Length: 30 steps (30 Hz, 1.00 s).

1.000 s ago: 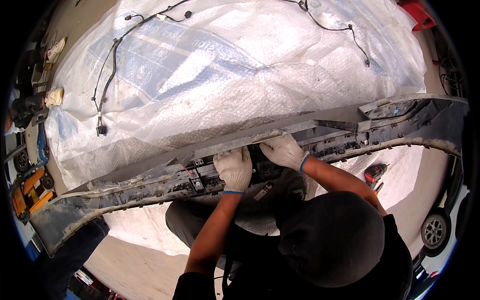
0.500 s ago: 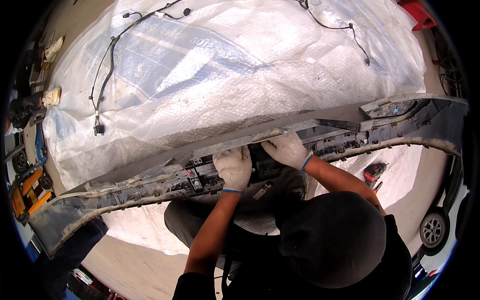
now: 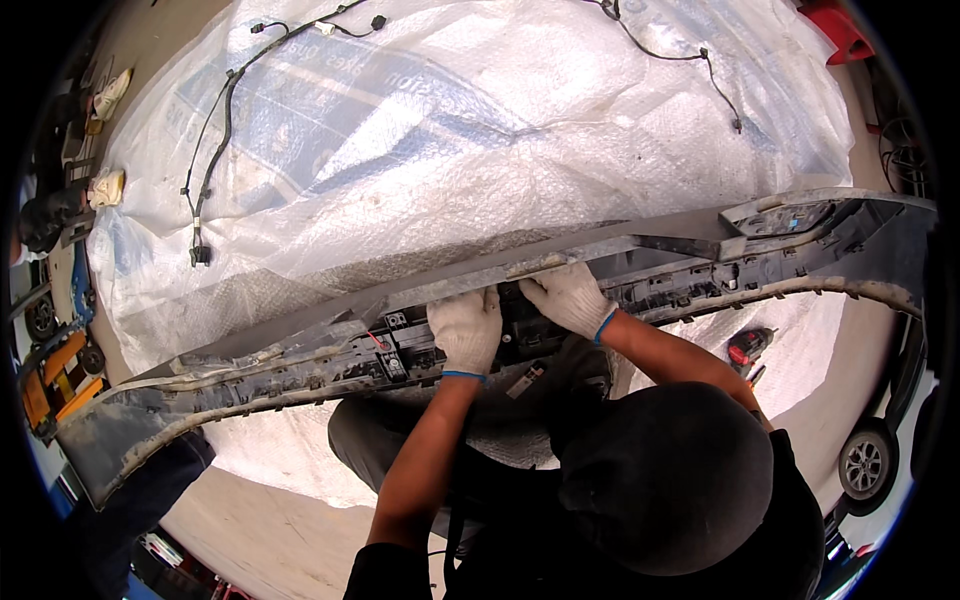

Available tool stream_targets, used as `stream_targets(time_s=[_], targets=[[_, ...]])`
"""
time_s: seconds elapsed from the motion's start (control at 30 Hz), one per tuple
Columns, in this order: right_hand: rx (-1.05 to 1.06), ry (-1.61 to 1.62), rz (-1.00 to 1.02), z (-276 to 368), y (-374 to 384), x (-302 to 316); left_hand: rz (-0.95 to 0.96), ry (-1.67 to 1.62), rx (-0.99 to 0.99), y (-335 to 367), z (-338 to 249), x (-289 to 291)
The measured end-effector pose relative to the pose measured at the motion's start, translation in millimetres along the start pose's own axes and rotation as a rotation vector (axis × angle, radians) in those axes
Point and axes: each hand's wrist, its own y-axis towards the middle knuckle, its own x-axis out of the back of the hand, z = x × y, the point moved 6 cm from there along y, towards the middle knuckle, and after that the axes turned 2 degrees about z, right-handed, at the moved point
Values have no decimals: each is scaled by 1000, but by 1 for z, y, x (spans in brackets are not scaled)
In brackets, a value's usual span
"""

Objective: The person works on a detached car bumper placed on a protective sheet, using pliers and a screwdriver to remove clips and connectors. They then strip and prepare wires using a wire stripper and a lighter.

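A long dark car bumper (image 3: 300,397) lies across in front of me, its inner side with clips and brackets turned toward me. Dust and dirt coat its edges. My left hand (image 3: 467,335), in a white knit glove with a blue cuff, grips the bumper near its middle, fingertips tucked against the raised lip. Just right of it, my right hand (image 3: 570,302), gloved the same way, is curled over that lip with the thumb toward the left hand. The fingertips of both are partly hidden by the bumper. A short red wire (image 3: 378,341) shows left of my left hand.
White and blue plastic sheeting (image 3: 420,180) covers the floor. A black wiring harness (image 3: 228,110) and a thinner cable (image 3: 665,55) lie beyond the bumper. To the right sits a red-and-black power tool (image 3: 748,347). Another person's dark-trousered leg (image 3: 150,500) is at lower left; a car wheel (image 3: 866,463) stands right.
My right hand has shifted very slightly left and down along the lip. The left hand and the bumper stay nearly in place.
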Motion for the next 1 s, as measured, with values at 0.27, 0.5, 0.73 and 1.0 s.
stream_targets(time_s=[0.27, 0.5, 0.73, 1.0], targets=[[36, 31, -89, -1, 0, -1, 19, -66, -41, 0, -3, 10], [77, 78, -59, 5, 3, 9, 25, -84, -51, -2, -4, 8], [17, 113, 17, 4, 0, 9, -56, -44, -83, -5, -4, 6], [47, 137, 33, 2, 1, 1, -28, -57, -36, -7, -3, 4]])
